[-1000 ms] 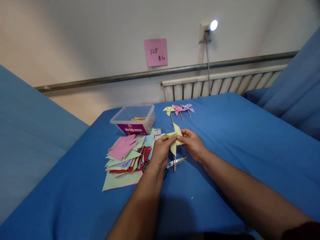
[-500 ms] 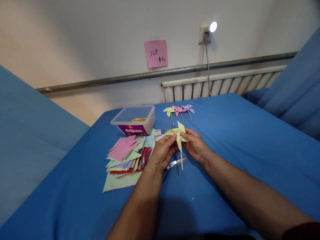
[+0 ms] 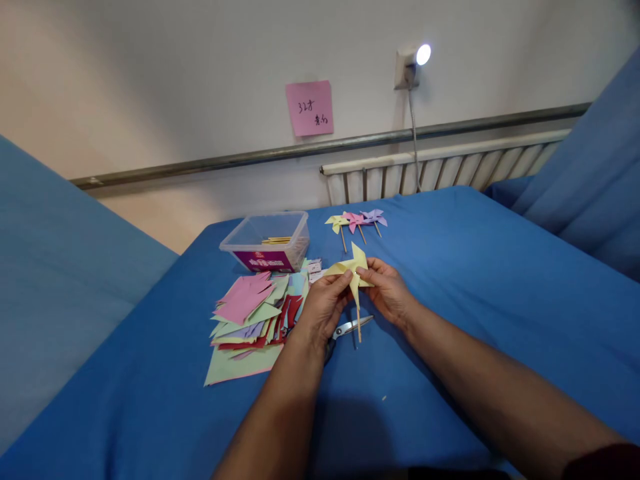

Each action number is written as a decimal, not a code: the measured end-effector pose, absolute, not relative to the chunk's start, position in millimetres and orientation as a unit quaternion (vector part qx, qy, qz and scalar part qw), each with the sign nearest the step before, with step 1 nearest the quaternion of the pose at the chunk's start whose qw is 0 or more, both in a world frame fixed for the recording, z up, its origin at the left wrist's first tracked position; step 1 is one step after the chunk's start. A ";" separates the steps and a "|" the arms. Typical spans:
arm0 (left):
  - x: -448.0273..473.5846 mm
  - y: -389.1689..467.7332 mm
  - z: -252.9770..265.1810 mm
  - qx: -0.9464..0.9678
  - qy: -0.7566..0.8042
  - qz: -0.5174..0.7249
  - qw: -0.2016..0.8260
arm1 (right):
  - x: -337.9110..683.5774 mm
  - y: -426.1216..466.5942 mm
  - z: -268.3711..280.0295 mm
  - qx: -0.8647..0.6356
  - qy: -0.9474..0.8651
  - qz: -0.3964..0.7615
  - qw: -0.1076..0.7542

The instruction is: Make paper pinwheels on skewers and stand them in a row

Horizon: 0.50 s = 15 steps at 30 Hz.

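A yellow paper pinwheel [image 3: 356,283] on a thin wooden stick is held up between both hands, its stick pointing down. My left hand [image 3: 327,300] pinches it near the centre from the left, with the thumb on the front. From the right, my right hand [image 3: 387,290] grips it, thumb close to the pin at the middle; the fingers behind the paper are hidden. Scissors [image 3: 347,328] with dark handles lie beneath on the blue cloth, partly covered by the left forearm. Farther back rest a yellow pinwheel [image 3: 337,223], a pink pinwheel [image 3: 355,220] and a purple pinwheel [image 3: 374,217].
Left of the hands lies a pile of coloured paper pieces [image 3: 247,300]. Behind it stands a clear plastic box [image 3: 260,257] with sticks inside. Blue cloth [image 3: 475,280] covers the table. A radiator [image 3: 440,170] and a metal pipe [image 3: 225,161] run along the wall.
The pinwheel has tilted slightly, and its stick hangs straighter and a little farther left. Both hands keep their hold on it. The whole view has shifted very slightly.
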<state>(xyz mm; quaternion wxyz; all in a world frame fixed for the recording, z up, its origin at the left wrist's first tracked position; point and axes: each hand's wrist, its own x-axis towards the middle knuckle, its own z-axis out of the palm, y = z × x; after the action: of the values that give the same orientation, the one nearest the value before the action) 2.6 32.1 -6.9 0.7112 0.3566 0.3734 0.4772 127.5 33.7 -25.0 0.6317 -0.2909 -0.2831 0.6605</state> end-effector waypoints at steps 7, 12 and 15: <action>3.8 29.5 1.8 0.345 0.370 0.468 0.724 | 125.5 35.1 -27.7 -0.330 -0.309 0.613 0.649; 4.9 30.2 -0.8 0.344 0.397 0.478 0.704 | 124.9 36.7 -33.8 -0.345 -0.336 0.591 0.648; 4.5 31.3 -4.1 0.342 0.406 0.482 0.697 | 124.8 37.2 -36.0 -0.347 -0.340 0.587 0.648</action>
<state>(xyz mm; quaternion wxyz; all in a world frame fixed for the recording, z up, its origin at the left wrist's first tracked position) 4.5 31.3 -4.1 0.6973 0.3416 0.4058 0.4821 124.8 37.2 -36.0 0.6478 -0.3474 -0.3398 0.5867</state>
